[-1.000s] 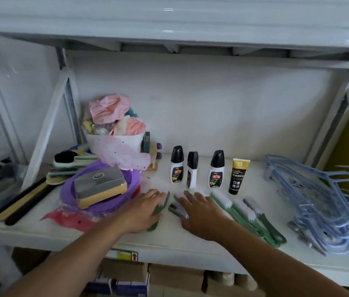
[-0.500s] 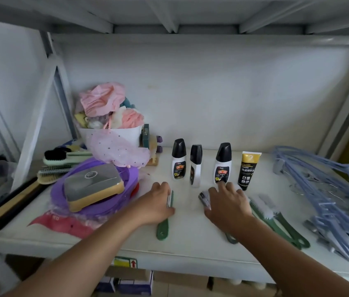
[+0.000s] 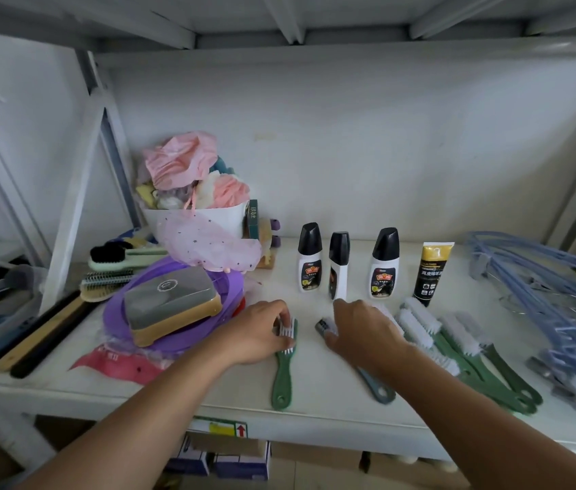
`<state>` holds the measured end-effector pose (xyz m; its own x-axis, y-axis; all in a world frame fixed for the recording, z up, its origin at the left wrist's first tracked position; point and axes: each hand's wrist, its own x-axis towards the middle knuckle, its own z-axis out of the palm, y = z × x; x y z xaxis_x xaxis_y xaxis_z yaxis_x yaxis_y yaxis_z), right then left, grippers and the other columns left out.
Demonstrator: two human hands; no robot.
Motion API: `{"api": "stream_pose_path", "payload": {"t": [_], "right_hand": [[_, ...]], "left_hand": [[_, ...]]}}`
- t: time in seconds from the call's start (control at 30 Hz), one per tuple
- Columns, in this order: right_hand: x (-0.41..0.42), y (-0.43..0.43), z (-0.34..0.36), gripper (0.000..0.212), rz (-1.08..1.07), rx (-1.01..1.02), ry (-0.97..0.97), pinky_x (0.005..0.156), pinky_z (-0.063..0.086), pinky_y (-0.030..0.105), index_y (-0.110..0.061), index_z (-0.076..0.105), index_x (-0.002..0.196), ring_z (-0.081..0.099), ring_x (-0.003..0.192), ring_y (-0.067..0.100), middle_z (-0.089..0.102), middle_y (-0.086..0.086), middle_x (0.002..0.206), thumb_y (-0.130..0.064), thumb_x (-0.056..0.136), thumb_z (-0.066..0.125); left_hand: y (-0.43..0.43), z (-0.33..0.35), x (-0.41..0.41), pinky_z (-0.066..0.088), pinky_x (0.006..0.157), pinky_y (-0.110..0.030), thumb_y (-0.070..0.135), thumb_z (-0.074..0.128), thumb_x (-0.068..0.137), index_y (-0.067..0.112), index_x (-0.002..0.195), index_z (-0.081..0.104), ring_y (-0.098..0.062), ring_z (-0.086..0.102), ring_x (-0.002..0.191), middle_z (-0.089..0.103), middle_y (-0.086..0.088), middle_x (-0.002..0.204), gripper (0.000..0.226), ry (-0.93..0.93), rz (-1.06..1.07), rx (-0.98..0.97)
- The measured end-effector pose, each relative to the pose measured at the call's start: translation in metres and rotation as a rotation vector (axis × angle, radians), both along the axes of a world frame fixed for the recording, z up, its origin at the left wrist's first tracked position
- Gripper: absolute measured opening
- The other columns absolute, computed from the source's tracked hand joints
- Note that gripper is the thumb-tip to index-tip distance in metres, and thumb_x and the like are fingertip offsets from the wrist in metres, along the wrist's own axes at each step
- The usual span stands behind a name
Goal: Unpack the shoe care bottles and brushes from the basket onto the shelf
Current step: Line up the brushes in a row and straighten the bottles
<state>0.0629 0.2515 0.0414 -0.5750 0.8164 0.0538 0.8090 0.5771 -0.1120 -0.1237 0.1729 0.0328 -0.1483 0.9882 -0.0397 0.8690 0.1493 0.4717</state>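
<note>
**Shelf** (image 3: 315,412): one white board, steel frame, white wall behind. Front edge runs below both forearms.

**Hangers** (image 3: 544,295): blue pile filling the right end and reaching the front edge; too tangled to count.

**Purple tub** (image 3: 159,344): one, left of centre, with one tan block brush (image 3: 170,305) on top. Behind it is one white bucket (image 3: 208,221) stuffed with pink cloth.

**Far left**: two hand brushes, a mint one (image 3: 127,256) and a wooden one (image 3: 102,286).

**Loose green brushes** (image 3: 463,351): fanned right of the right hand with white bristles to the rear and overlapping handles. At least three; exact count unclear.

**Bottles** (image 3: 338,265): three, upright in a row at the back, white bodies, black caps, dark labels. One black tube (image 3: 431,274) with a yellow top stands just right of them.

**Left hand** (image 3: 262,334): fingers curled around the white bristle head of one green brush (image 3: 283,373), which lies flat with its handle toward the front edge.

**Right hand** (image 3: 364,330): fingers bent over the head of one grey-blue brush (image 3: 376,387), thumb against the head's side. The handle's ring end is near the front edge.

**Open room**: bare strip between the two held brushes, running back to the bottles.
</note>
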Motion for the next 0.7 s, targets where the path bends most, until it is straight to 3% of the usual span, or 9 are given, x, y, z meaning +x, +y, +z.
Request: {"api": "stream_pose_path", "payload": {"t": [0.2,0.3,0.37,0.47,0.57,0.7], "right_hand": [[-0.02,0.02,-0.007,0.046,-0.078,-0.245,0.189,0.073,0.059,0.037,-0.012,0.053,0.113,0.07,0.082,0.024,0.065,0.007,0.1,-0.048,0.088,0.066],[-0.022,0.034,-0.006,0.05,-0.127,-0.354,0.279,0.078,0.054,0.032,-0.01,0.057,0.118,0.068,0.093,0.025,0.068,0.007,0.112,-0.049,0.089,0.066],[-0.021,0.041,-0.008,0.052,-0.158,-0.528,0.424,0.084,0.057,0.034,-0.014,0.058,0.122,0.072,0.095,0.026,0.069,0.006,0.114,-0.046,0.085,0.074],[-0.015,0.041,-0.005,0.065,-0.113,-0.862,0.559,0.071,0.062,0.033,-0.019,0.054,0.128,0.077,0.074,0.023,0.071,0.015,0.106,-0.025,0.074,0.088],[-0.009,0.039,0.0,0.078,0.021,-0.847,0.439,0.063,0.06,0.025,-0.022,0.051,0.139,0.076,0.07,0.019,0.07,0.017,0.107,-0.009,0.072,0.087],[-0.003,0.039,-0.003,0.066,0.105,-0.715,0.34,0.065,0.057,0.02,-0.02,0.052,0.136,0.076,0.072,0.015,0.078,0.007,0.084,-0.012,0.078,0.083]], "left_hand": [[0.001,-0.008,-0.005,0.041,0.074,-0.028,0.032,0.07,0.092,0.022,0.107,0.058,-0.013,0.057,0.091,0.059,0.002,0.111,0.022,-0.028,0.063,0.102],[0.005,-0.012,-0.002,0.04,0.072,-0.026,0.03,0.068,0.095,0.02,0.109,0.059,-0.012,0.057,0.09,0.059,0.002,0.108,0.02,-0.044,0.082,0.159],[0.009,-0.015,0.0,0.046,0.076,-0.027,0.03,0.067,0.095,0.021,0.111,0.06,-0.01,0.057,0.09,0.06,0.003,0.109,0.019,-0.078,0.089,0.177],[0.013,-0.016,0.001,0.048,0.077,-0.027,0.03,0.067,0.096,0.026,0.11,0.059,-0.011,0.059,0.092,0.06,0.006,0.109,0.017,-0.109,0.095,0.168],[0.015,-0.016,0.0,0.044,0.072,-0.022,0.029,0.068,0.095,0.025,0.11,0.059,-0.01,0.059,0.091,0.059,0.009,0.104,0.017,-0.129,0.096,0.158],[0.017,-0.019,0.001,0.045,0.074,-0.021,0.025,0.067,0.095,0.028,0.105,0.058,-0.01,0.059,0.091,0.063,0.007,0.107,0.014,-0.152,0.091,0.16]]}}
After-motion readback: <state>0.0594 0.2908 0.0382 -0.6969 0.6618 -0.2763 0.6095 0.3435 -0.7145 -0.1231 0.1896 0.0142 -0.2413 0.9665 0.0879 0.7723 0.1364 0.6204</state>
